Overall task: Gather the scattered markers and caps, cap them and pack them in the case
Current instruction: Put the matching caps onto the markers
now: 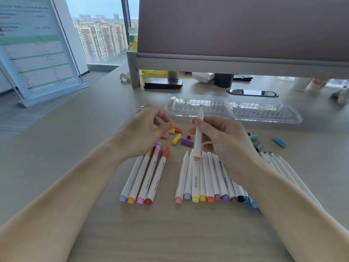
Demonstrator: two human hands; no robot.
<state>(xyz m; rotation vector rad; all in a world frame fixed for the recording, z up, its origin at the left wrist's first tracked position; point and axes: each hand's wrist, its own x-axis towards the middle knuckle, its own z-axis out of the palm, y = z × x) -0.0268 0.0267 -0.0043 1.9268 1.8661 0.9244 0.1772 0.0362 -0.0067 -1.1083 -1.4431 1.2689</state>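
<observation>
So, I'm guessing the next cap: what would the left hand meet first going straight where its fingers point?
Likely the loose orange cap just beyond the fingertips of the left hand, beside a small yellow cap; depth is unclear.

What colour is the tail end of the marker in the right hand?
Pale orange, seen in the head view on the marker held by the right hand.

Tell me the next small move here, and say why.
Probably the left hand should pick up the orange cap lying just beside it and push it onto the marker that the right hand holds upright. The marker's upper tip is bare and its lower end looks orange. The colour match is a guess.
</observation>
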